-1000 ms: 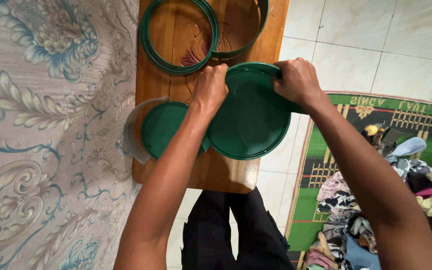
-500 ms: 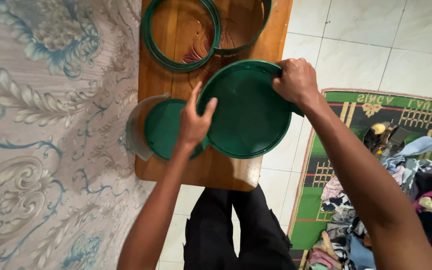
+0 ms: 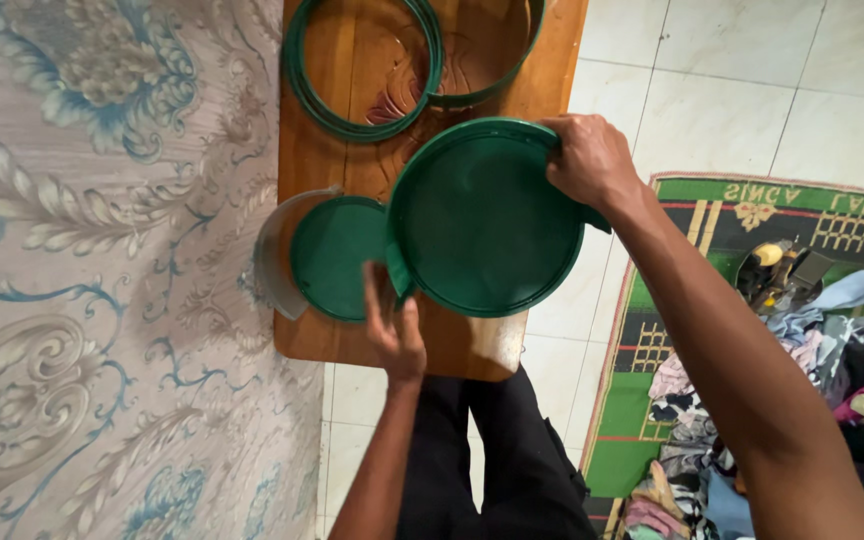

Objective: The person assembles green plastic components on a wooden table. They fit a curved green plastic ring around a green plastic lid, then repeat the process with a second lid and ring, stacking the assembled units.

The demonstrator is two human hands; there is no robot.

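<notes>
Right hand (image 3: 592, 160) grips the upper right rim of a large round green tray (image 3: 487, 220), fingers curled over the edge and closed on it. Tray is held above the wooden counter (image 3: 352, 180), flat face toward the camera, covering the counter's right side and overhanging the white tiled floor (image 3: 752, 80). Left hand (image 3: 392, 325) is at the tray's lower left edge, fingers straight and loosely spread, tips touching or just beside the rim; can't tell if it actually has hold, no closed grip visible. Just left of the tray, a smaller green disc (image 3: 332, 258) lies inside a clear round container (image 3: 270, 255) on the counter; the tray overlaps its right edge. Two green hoop rims (image 3: 297, 75) lie at the far end of the counter, overlapping each other. Patterned grey-blue fabric (image 3: 102, 250) to the left. Green mat (image 3: 712, 210) with a pile of clothes (image 3: 812, 350) to the right. Dark trousers (image 3: 512, 460) below.
</notes>
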